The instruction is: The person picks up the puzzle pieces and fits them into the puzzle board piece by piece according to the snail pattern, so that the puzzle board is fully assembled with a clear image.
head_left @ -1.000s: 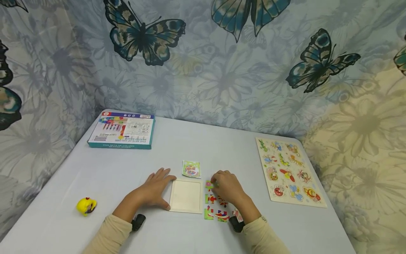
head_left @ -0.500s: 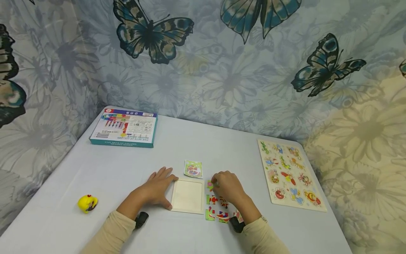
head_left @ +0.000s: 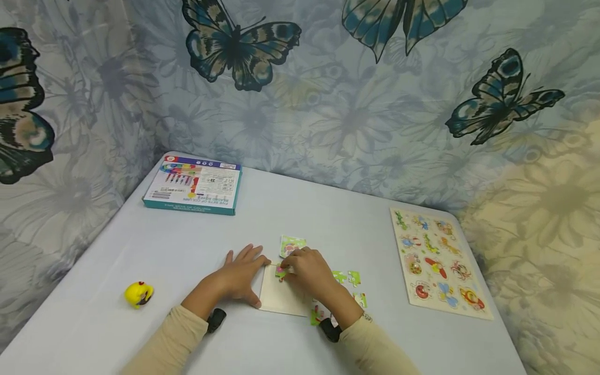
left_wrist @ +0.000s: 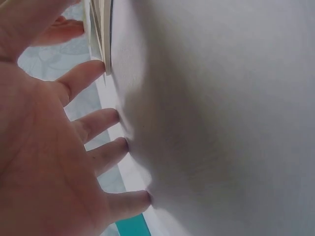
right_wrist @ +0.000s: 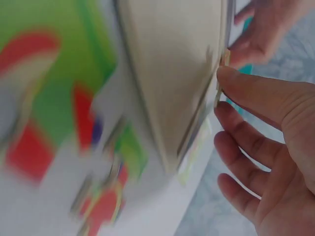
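My right hand (head_left: 313, 273) pinches a small green and pink jigsaw piece (head_left: 279, 272) between thumb and forefinger, over the upper left corner of a shallow wooden puzzle tray (head_left: 280, 300). In the right wrist view the piece (right_wrist: 219, 93) shows edge-on at the fingertips. On the left side, my left hand (head_left: 236, 279) lies with spread fingers, thumb and forefinger touching the tray's left edge. The left wrist view shows a fingertip against that tray edge (left_wrist: 107, 44). Several loose jigsaw pieces (head_left: 354, 278) lie right of the tray, partly hidden by my right forearm.
A small picture card (head_left: 289, 243) lies behind the tray, partly covered by my right hand. A flat printed box (head_left: 192, 185) lies at the back left. A yellow toy (head_left: 138, 295) sits at the left, and a board of animal pictures (head_left: 438, 260) lies at the right.
My right hand has moved left from the loose pieces to above the tray, carrying one jigsaw piece. The left hand stays at the tray's edge. The head view has shifted slightly.
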A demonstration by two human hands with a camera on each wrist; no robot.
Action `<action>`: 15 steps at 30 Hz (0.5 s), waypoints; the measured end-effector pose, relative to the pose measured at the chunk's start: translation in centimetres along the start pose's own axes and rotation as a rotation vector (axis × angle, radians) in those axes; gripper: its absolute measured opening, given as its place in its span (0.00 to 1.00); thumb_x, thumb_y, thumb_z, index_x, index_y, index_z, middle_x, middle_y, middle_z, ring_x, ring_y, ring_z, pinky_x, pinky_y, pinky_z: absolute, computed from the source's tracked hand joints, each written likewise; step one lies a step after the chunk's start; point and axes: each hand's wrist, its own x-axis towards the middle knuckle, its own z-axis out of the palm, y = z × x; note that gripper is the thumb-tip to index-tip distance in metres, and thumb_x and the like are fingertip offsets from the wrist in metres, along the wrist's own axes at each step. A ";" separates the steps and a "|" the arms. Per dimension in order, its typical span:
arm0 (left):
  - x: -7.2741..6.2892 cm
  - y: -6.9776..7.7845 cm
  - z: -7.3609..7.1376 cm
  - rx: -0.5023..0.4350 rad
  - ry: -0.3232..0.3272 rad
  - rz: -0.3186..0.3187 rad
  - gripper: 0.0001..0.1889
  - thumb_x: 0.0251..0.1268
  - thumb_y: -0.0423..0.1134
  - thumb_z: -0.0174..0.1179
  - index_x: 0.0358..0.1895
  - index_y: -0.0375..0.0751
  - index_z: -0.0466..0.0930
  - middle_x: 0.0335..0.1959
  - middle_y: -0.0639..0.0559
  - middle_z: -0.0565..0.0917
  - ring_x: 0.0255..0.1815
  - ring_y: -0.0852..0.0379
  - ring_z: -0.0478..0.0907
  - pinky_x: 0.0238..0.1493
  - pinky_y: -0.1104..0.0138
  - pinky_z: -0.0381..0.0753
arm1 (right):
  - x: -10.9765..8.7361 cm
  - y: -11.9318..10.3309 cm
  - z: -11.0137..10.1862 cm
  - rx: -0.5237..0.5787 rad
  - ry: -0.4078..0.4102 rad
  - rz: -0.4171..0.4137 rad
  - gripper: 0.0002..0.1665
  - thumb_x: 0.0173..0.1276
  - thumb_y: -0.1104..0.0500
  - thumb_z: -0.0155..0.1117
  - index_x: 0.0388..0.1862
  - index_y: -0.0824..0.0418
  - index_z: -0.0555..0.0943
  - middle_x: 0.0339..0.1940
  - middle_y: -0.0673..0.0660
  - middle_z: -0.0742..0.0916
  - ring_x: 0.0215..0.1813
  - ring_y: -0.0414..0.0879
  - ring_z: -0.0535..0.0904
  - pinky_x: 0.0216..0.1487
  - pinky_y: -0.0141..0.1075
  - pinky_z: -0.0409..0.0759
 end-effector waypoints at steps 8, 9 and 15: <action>0.1 0.4 -0.3 0.017 -0.019 0.008 0.47 0.34 0.49 0.81 0.64 0.48 0.69 0.77 0.42 0.54 0.79 0.39 0.42 0.68 0.31 0.41 | 0.6 -0.8 0.6 -0.008 0.012 -0.020 0.12 0.57 0.52 0.74 0.41 0.48 0.89 0.43 0.47 0.87 0.50 0.48 0.82 0.57 0.48 0.77; 0.0 0.4 -0.3 0.016 -0.020 0.007 0.47 0.34 0.49 0.81 0.64 0.48 0.69 0.77 0.41 0.54 0.79 0.39 0.43 0.68 0.31 0.41 | 0.7 -0.8 0.7 -0.004 0.014 -0.024 0.12 0.57 0.53 0.74 0.41 0.48 0.89 0.43 0.48 0.87 0.50 0.48 0.82 0.57 0.47 0.77; -0.1 0.2 -0.3 0.014 -0.020 -0.003 0.46 0.34 0.49 0.81 0.64 0.48 0.69 0.77 0.41 0.54 0.79 0.39 0.43 0.69 0.31 0.41 | 1.0 -1.2 1.0 -0.007 0.017 -0.030 0.11 0.56 0.54 0.75 0.40 0.48 0.89 0.43 0.48 0.88 0.51 0.48 0.82 0.56 0.47 0.77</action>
